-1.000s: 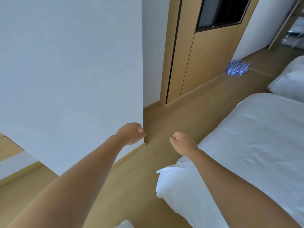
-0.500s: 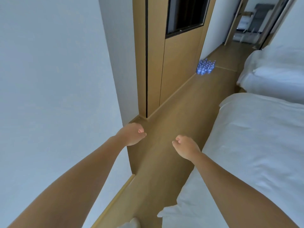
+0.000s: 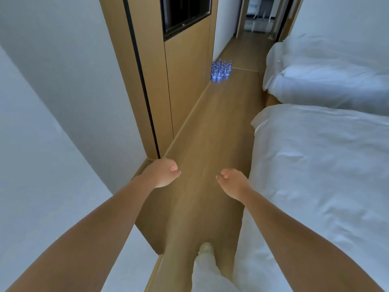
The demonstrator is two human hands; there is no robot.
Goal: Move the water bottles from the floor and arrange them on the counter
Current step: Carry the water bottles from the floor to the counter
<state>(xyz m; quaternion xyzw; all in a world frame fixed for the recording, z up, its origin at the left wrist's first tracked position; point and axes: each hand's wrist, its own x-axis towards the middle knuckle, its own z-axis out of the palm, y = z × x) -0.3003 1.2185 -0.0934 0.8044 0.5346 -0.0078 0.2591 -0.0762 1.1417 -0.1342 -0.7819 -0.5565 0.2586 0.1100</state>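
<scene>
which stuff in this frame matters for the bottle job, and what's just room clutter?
Job:
- water bottles, clustered upright on the floor by the wooden wall panel
- left hand and right hand, both holding nothing

Just there:
- near bed
- far bed
- dark screen set in the panel

No counter in view.

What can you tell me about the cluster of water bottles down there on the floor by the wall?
The water bottles are a tight cluster of small clear bottles with a blue tint and blue caps, plastic by the look of them, all standing upright. They sit on the wooden floor far down the aisle, close against the base of the wood-panelled wall, opposite the farther bed. Nothing else touches them. Their exact count and labels are too small to tell.
</scene>
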